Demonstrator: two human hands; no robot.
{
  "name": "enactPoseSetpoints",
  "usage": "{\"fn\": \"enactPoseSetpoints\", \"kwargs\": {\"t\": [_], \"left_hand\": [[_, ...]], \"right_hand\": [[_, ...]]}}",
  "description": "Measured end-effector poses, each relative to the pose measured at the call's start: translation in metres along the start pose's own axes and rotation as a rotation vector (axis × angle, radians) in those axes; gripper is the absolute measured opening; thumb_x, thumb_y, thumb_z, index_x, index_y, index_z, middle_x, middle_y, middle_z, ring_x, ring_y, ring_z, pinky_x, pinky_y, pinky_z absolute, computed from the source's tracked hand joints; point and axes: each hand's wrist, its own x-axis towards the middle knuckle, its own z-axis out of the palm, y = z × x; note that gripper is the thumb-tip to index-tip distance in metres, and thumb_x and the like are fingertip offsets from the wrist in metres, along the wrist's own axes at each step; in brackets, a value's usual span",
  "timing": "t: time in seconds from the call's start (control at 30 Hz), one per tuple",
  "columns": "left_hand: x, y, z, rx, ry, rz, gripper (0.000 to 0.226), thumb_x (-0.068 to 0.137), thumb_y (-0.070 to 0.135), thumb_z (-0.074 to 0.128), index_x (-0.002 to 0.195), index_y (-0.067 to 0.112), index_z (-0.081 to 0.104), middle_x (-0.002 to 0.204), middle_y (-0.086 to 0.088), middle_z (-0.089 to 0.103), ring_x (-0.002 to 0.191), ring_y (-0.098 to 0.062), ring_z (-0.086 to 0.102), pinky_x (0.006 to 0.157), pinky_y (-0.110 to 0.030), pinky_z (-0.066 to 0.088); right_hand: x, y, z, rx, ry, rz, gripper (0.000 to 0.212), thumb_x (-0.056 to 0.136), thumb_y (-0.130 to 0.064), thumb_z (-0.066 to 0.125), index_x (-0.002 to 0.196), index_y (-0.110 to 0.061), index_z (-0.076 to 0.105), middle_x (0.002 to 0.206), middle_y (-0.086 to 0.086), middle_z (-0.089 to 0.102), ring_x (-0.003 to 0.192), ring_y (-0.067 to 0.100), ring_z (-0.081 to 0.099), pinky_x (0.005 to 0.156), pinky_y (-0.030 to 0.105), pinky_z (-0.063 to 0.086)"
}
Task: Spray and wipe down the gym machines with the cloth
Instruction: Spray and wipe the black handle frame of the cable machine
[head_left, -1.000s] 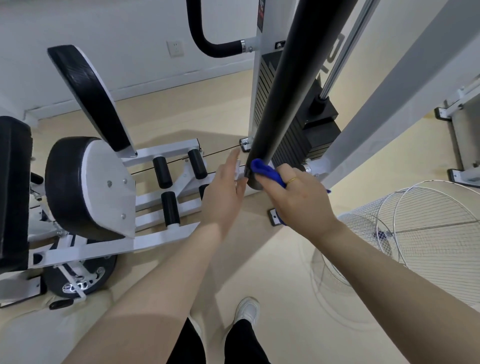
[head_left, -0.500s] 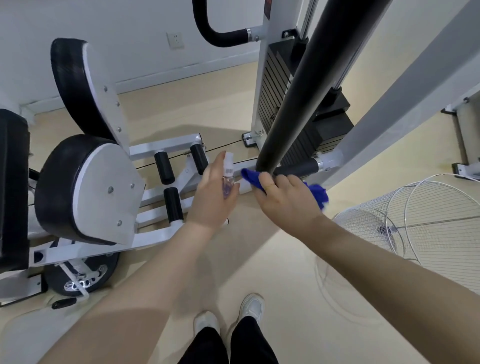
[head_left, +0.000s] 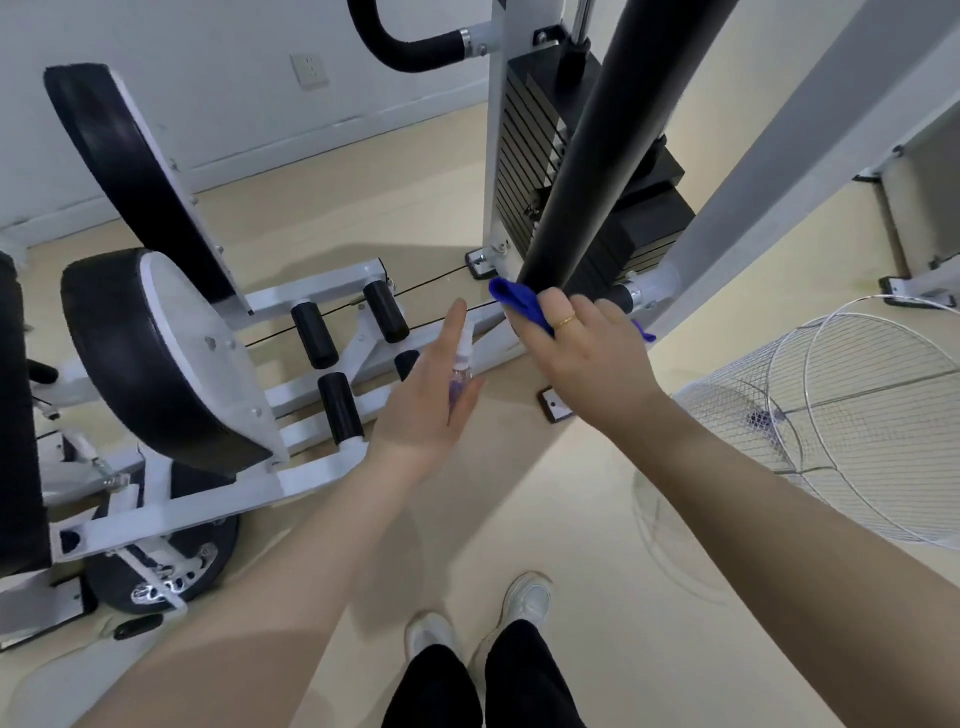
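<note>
Wiping the black padded bar (head_left: 618, 140) with a blue cloth (head_left: 517, 300).
Right hand (head_left: 592, 353) clutches the cloth; left hand (head_left: 434, 400), at its 9 o'clock, grasps a small spray bottle (head_left: 461, 371).

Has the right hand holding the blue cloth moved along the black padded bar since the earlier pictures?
No. The right hand presses the blue cloth at the lower end of the black padded bar, where it was a second ago; only its grip has shifted slightly.
</note>
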Motion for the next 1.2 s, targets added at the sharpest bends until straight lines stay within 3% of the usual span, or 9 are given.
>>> {"fn": "enactPoseSetpoints", "kwargs": {"t": [0.1,0.23,0.37,0.57,0.73,0.87,1.03,1.13,1.2], "left_hand": [[-0.005,0.006,0.003,0.123,-0.052,0.094,0.064,0.097,0.022,0.043,0.135,0.050,0.001,0.096,0.012,0.038,0.071,-0.008,0.049,0.070,-0.033,0.045],[0.001,0.020,0.015,0.258,-0.133,-0.010,0.063,0.093,0.020,0.042,0.145,0.042,0.015,0.081,0.012,0.039,0.072,-0.017,0.051,0.074,-0.039,0.050],[0.012,0.035,0.049,0.232,-0.046,0.023,0.061,0.091,0.017,0.047,0.140,0.042,0.020,0.099,-0.006,0.057,0.075,-0.026,0.060,0.069,-0.045,0.053],[0.056,0.082,0.113,0.574,0.059,-0.164,0.056,0.096,0.019,0.037,0.146,0.030,0.014,0.090,-0.005,0.041,0.061,-0.020,0.044,0.052,-0.033,0.035],[0.080,0.084,0.126,0.508,0.155,-0.341,0.055,0.095,0.010,0.039,0.142,0.029,0.017,0.086,-0.008,0.040,0.061,-0.024,0.043,0.055,-0.036,0.036],[0.081,0.076,0.129,0.472,0.201,-0.308,0.047,0.094,0.011,0.042,0.134,0.028,0.023,0.088,-0.010,0.050,0.064,-0.029,0.056,0.055,-0.039,0.050],[0.068,0.071,0.125,0.405,0.199,-0.254,0.056,0.094,0.016,0.044,0.145,0.027,0.023,0.095,-0.009,0.050,0.069,-0.030,0.056,0.059,-0.040,0.049],[0.044,0.068,0.115,0.274,0.225,-0.172,0.042,0.087,0.014,0.057,0.127,0.008,0.045,0.082,-0.004,0.057,0.065,-0.032,0.059,0.053,-0.033,0.042],[0.032,0.065,0.105,0.169,0.251,-0.276,0.038,0.086,0.015,0.059,0.121,0.009,0.047,0.082,0.003,0.053,0.070,-0.027,0.057,0.059,-0.030,0.038]], "right_hand": [[-0.007,0.009,0.012,0.004,-0.014,-0.069,0.045,0.077,0.002,0.043,0.114,-0.012,0.063,0.085,0.013,0.060,0.055,0.023,0.052,0.049,0.029,0.040],[-0.025,0.013,0.018,0.102,-0.312,-0.092,0.052,0.060,-0.004,0.074,0.111,-0.015,0.066,0.085,0.011,0.058,0.053,0.023,0.053,0.047,0.028,0.037],[-0.029,0.042,0.020,0.394,-0.489,0.284,0.034,0.098,-0.026,0.041,0.132,-0.022,0.045,0.114,0.006,0.047,0.078,0.021,0.052,0.068,0.032,0.047],[-0.045,0.108,0.037,0.682,-0.423,0.656,0.032,0.097,-0.028,0.042,0.126,-0.026,0.054,0.114,0.007,0.054,0.096,0.026,0.055,0.077,0.029,0.041],[-0.049,0.120,0.050,0.737,-0.465,0.621,0.033,0.098,-0.028,0.041,0.128,-0.024,0.052,0.115,0.007,0.054,0.087,0.022,0.053,0.076,0.028,0.042],[-0.044,0.105,0.063,0.739,-0.475,0.589,0.038,0.100,-0.031,0.035,0.137,-0.024,0.040,0.124,0.008,0.047,0.101,0.029,0.055,0.087,0.037,0.045],[-0.031,0.099,0.082,0.640,-0.493,0.716,0.034,0.102,-0.025,0.030,0.133,-0.014,0.041,0.126,0.012,0.044,0.094,0.032,0.058,0.075,0.031,0.039],[-0.021,0.063,0.080,0.824,-0.400,0.629,0.030,0.099,-0.021,0.038,0.125,-0.012,0.051,0.120,0.013,0.050,0.095,0.032,0.058,0.079,0.032,0.041],[-0.017,0.035,0.073,1.004,-0.425,0.528,0.032,0.098,-0.019,0.041,0.127,-0.011,0.051,0.116,0.012,0.054,0.098,0.027,0.057,0.079,0.025,0.037]]}}
